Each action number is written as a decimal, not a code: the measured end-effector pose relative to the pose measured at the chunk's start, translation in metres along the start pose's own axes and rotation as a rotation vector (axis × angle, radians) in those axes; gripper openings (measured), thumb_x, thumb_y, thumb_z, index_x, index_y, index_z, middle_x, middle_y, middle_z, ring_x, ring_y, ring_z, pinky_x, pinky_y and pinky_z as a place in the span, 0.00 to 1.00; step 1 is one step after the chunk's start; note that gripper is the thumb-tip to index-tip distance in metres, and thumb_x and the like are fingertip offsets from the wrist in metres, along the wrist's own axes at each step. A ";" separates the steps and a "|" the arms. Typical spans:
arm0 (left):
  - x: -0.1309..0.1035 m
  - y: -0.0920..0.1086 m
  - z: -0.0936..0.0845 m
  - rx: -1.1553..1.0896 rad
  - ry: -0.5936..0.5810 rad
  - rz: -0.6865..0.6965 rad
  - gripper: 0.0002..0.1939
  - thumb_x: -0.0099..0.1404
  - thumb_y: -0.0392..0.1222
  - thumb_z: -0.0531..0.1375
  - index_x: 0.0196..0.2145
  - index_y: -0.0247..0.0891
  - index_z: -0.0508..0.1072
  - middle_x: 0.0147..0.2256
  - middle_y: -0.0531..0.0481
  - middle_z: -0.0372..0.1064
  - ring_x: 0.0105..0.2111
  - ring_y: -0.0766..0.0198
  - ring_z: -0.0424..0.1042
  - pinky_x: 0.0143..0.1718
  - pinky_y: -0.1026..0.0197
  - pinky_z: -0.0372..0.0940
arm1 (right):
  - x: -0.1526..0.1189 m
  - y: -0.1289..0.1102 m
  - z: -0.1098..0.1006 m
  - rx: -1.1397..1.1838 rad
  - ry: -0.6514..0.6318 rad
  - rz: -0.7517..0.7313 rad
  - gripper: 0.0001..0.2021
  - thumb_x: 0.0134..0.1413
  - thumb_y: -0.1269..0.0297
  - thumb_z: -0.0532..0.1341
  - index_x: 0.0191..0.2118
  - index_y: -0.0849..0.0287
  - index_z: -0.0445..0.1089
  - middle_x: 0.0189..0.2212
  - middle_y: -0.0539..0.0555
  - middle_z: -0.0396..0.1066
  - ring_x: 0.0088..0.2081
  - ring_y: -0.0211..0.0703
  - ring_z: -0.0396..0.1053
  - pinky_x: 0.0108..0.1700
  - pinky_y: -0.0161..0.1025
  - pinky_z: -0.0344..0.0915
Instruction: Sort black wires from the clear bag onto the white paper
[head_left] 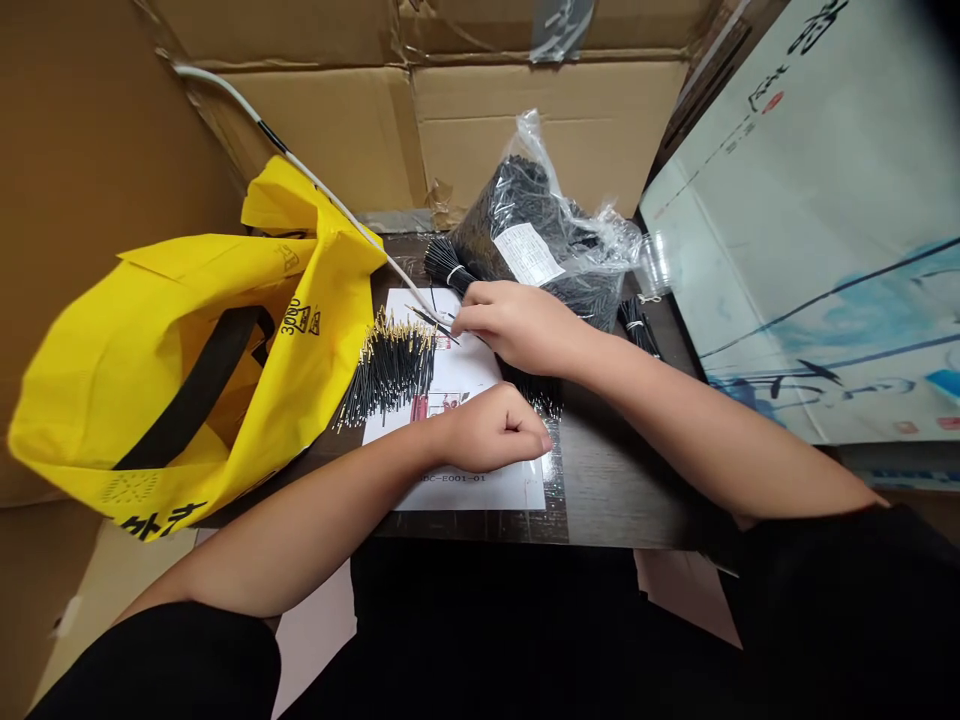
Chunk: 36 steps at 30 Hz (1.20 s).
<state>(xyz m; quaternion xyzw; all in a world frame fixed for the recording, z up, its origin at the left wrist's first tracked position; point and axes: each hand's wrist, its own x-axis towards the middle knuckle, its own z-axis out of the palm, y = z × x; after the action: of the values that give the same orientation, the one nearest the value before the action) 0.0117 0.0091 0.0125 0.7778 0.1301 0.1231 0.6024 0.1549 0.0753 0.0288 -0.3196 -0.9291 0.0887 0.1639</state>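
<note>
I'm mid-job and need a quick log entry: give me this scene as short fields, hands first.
left hand: closed fist over the paper; contents, if any, hidden
right hand: fingertips at the lower end of the white cord; grip unclear
loose wires: black, gold-coloured at the upper ends, partly over the paper
yellow bag: at picture left, beside the loose wires
clear bag: white label, beyond the right hand
plastic cup: picture right of the clear bag

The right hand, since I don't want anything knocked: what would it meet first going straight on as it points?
Likely the white cable, whose end appears beside the right hand; beyond it lie the gold-tipped black wires. Depth is unclear, so the hand might pass over both.
</note>
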 end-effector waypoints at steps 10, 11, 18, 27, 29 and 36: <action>0.000 -0.004 0.001 0.043 0.018 0.026 0.19 0.60 0.34 0.53 0.17 0.39 0.47 0.19 0.58 0.41 0.21 0.69 0.42 0.26 0.58 0.43 | 0.061 -0.005 0.038 -0.227 -0.224 -0.287 0.09 0.67 0.68 0.57 0.44 0.55 0.75 0.43 0.57 0.69 0.43 0.48 0.61 0.39 0.43 0.52; 0.000 -0.004 0.001 0.042 0.019 0.025 0.19 0.60 0.34 0.54 0.17 0.39 0.47 0.19 0.58 0.41 0.21 0.69 0.43 0.26 0.58 0.43 | 0.061 -0.004 0.039 -0.227 -0.216 -0.296 0.09 0.67 0.68 0.57 0.44 0.55 0.75 0.43 0.57 0.69 0.43 0.48 0.61 0.39 0.43 0.52; 0.000 -0.006 0.000 0.048 0.036 0.044 0.20 0.61 0.33 0.54 0.18 0.39 0.46 0.19 0.58 0.41 0.21 0.69 0.42 0.26 0.58 0.43 | 0.055 0.003 0.036 -0.137 -0.122 -0.281 0.09 0.66 0.69 0.58 0.37 0.57 0.75 0.41 0.56 0.69 0.41 0.45 0.59 0.40 0.42 0.52; 0.000 -0.008 -0.001 0.064 0.061 0.007 0.19 0.60 0.33 0.54 0.17 0.39 0.48 0.19 0.57 0.40 0.22 0.68 0.43 0.26 0.57 0.44 | 0.037 0.006 -0.007 0.184 -0.140 -0.108 0.09 0.60 0.73 0.59 0.36 0.57 0.77 0.34 0.50 0.74 0.38 0.38 0.67 0.43 0.40 0.57; 0.000 -0.009 -0.002 0.068 0.086 0.003 0.19 0.60 0.34 0.54 0.17 0.40 0.48 0.19 0.57 0.40 0.21 0.68 0.43 0.26 0.57 0.44 | 0.031 0.004 -0.024 0.257 -0.151 -0.101 0.07 0.60 0.71 0.61 0.36 0.57 0.77 0.35 0.49 0.75 0.38 0.38 0.69 0.44 0.39 0.59; -0.003 -0.011 -0.007 0.042 0.222 0.002 0.22 0.65 0.42 0.54 0.18 0.40 0.48 0.19 0.56 0.42 0.22 0.66 0.47 0.27 0.57 0.45 | -0.004 0.001 -0.084 0.481 -0.254 0.001 0.10 0.57 0.57 0.67 0.43 0.53 0.79 0.28 0.45 0.72 0.31 0.33 0.68 0.36 0.36 0.62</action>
<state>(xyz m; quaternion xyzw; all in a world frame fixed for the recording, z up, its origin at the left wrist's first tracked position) 0.0062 0.0176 0.0038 0.7718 0.1978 0.2065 0.5679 0.1883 0.0784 0.1054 -0.2583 -0.8943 0.3461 0.1173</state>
